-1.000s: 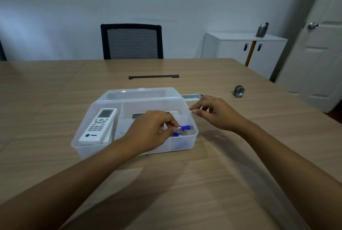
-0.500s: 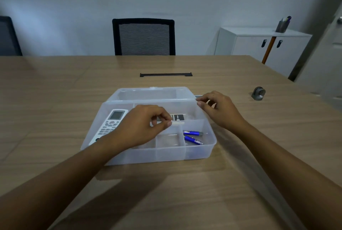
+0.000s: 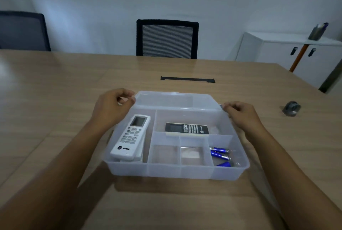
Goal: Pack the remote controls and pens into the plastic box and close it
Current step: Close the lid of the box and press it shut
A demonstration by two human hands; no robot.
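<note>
A clear plastic box [image 3: 177, 173] with dividers sits on the wooden table, its lid [image 3: 174, 99] folded back flat behind it. A white remote [image 3: 130, 137] lies in the left compartment. A black remote [image 3: 187, 128] lies in the back compartment. Three blue pens [image 3: 220, 153] lie in the front right compartment. My left hand [image 3: 112, 106] pinches the lid's left corner. My right hand [image 3: 240, 114] pinches the lid's right corner.
A small dark round object [image 3: 291, 108] lies on the table at the right. A black cable slot [image 3: 187, 79] is set into the table behind the box. A black mesh chair [image 3: 167, 39] stands at the far edge, a white cabinet [image 3: 288, 52] at the right.
My left hand has left the pens in the front right compartment and moved to the lid's left corner. My right hand stayed at the lid's right corner. The camera view shifted left.
</note>
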